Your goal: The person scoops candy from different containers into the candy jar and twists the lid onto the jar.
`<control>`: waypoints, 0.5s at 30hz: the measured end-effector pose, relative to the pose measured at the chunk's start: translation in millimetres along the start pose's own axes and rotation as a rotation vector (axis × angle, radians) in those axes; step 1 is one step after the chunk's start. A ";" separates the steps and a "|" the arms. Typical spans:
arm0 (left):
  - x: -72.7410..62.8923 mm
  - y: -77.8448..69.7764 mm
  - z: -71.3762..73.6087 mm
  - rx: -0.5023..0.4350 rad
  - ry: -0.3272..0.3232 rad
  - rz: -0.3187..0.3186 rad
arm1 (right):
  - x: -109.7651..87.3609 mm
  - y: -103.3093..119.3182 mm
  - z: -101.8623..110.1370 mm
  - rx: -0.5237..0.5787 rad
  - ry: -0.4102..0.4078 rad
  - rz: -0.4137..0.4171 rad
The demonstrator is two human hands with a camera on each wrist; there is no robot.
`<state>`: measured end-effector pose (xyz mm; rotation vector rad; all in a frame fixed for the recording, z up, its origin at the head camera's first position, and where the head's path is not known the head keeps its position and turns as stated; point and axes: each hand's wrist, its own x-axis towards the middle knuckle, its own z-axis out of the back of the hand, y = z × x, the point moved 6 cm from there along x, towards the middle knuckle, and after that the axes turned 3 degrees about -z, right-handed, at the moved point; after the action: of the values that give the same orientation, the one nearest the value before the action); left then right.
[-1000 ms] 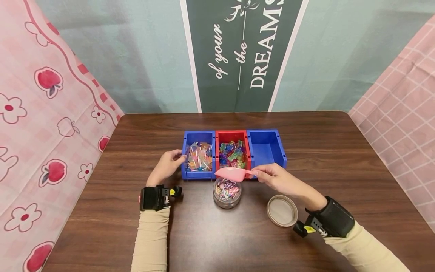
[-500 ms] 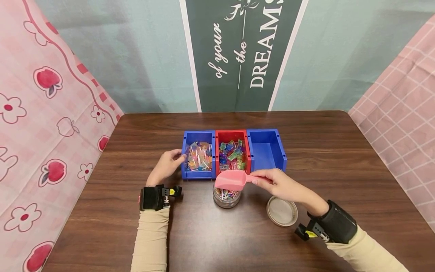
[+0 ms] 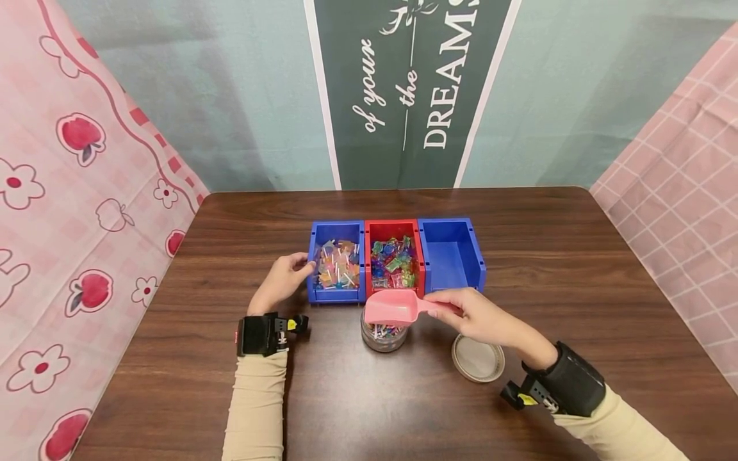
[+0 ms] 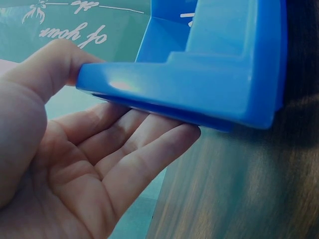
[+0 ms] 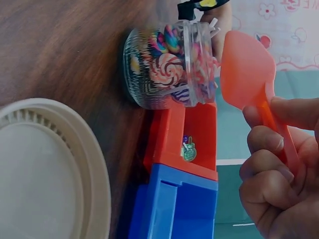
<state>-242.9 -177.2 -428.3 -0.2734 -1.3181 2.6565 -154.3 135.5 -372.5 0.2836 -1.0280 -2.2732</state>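
Observation:
My right hand (image 3: 469, 312) grips the handle of a pink scoop (image 3: 392, 307), fingers curled round it. The scoop's bowl hangs just over the mouth of a glass jar (image 5: 164, 64) of swirl-patterned candies, covering part of the opening in the head view. No candy shows in the bowl. My left hand (image 3: 282, 282) holds the outer side wall of the left blue bin (image 3: 337, 296). In the left wrist view its thumb lies at the bin's rim and its fingers (image 4: 149, 144) press the outside. Clear-wrapped candies on white sticks (image 3: 339, 264) fill that bin.
A red bin (image 3: 392, 228) with shiny wrapped-looking pieces (image 3: 394, 261) stands in the middle of the row. Right of it is another blue bin (image 3: 452, 256), its bare floor showing. A round beige lid (image 3: 478, 358) lies on the wooden table (image 3: 346, 397) under the right forearm.
My right hand has brought the scoop slightly nearer to me and turned it, from edge-on by the red bin to flatter above the jar. My left hand has stayed still.

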 end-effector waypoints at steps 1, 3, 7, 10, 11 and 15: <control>0.0 0.1 0.0 0.002 0.000 -0.001 | -0.5 -0.4 -0.4 0.007 -0.001 -0.003; -0.5 -0.2 0.2 0.007 -0.001 -0.004 | -1.5 -2.0 -1.8 0.028 -0.006 -0.007; -2.2 -1.3 0.7 0.016 -0.009 -0.013 | -3.0 -6.0 -5.4 0.061 -0.038 -0.008; -2.8 -1.5 0.6 0.016 -0.008 -0.013 | -4.9 -6.7 -4.6 0.058 -0.075 0.002; -2.6 -1.3 0.5 0.018 -0.005 -0.013 | -5.7 -6.4 -3.0 0.054 -0.092 0.005; -1.3 -1.2 0.9 0.022 -0.004 -0.021 | -10.6 -5.0 9.4 0.015 -0.199 -0.014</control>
<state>-241.7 -177.5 -426.6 -0.2504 -1.2851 2.6543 -152.2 150.2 -370.4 0.0711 -1.1467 -2.3423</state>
